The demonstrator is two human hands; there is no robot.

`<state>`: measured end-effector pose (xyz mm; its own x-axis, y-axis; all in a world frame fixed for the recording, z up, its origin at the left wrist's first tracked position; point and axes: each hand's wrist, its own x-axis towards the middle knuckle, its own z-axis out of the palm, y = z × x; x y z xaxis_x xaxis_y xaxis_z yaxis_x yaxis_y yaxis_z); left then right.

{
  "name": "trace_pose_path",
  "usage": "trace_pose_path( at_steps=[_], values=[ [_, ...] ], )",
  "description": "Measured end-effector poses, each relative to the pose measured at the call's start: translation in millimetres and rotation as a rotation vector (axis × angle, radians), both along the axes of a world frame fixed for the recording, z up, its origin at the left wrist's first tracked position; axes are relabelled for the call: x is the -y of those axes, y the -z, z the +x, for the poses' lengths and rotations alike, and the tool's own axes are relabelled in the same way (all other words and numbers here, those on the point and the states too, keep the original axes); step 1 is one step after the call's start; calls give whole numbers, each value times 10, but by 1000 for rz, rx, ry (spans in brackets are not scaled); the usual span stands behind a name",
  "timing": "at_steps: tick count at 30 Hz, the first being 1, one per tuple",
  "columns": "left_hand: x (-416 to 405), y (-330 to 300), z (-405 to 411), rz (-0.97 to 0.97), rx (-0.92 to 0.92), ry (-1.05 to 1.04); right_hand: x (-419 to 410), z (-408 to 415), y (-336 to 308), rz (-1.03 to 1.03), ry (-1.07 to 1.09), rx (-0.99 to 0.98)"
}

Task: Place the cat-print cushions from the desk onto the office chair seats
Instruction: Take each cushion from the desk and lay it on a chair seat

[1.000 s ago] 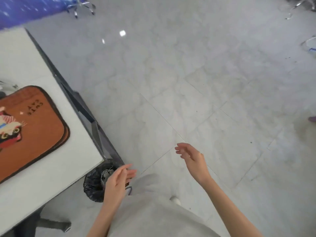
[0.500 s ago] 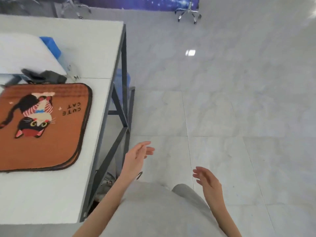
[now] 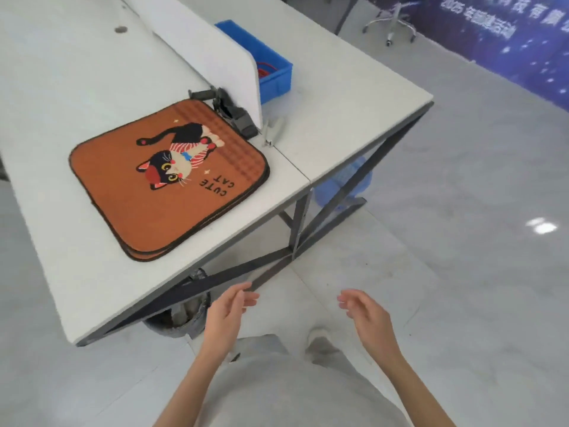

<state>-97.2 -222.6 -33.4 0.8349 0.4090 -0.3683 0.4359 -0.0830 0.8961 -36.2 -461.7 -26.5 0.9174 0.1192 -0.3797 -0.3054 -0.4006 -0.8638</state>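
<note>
A person's left hand floats in front of their body with fingers loosely spread and nothing in it, palm turned inward, below the near edge of a white desk. The right hand mirrors it a little way to the right, also relaxed and empty, over pale floor tiles. Both hands look readied for a two-handed pick-up, since the thing to be lifted is wide and floppy

Up and to the left of the hands, a stack of orange cat-print cushions lies flat on the desk near its edge; layered dark rims at the near corner show more than one, though how many is unclear. The top one shows a cartoon cat and the words CUTE CAT. Lying close to the edge, the stack seems easy to reach from where the person stands

Just behind the cushions, a white divider panel stands upright, with a dark clamp at its foot and a blue bin beyond it. Far off at the top, only a chair base on castors shows; no chair seat is in view, so the cushions would have to be carried some way
</note>
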Motion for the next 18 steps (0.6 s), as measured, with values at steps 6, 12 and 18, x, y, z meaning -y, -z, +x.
trace_pose_path(
  at_steps=[6, 12, 18],
  values=[
    [34, -69, -168, -32, -48, -446, -773, 1336, -316, 108, -417, 129],
    [-473, -139, 236, 10, 20, -627, -1594, 1950, -170, 101, -558, 137],
    [-1558, -184, 895, 175, -23, -568, -2110, 2324, 38, -120, -580, 142]
  ],
)
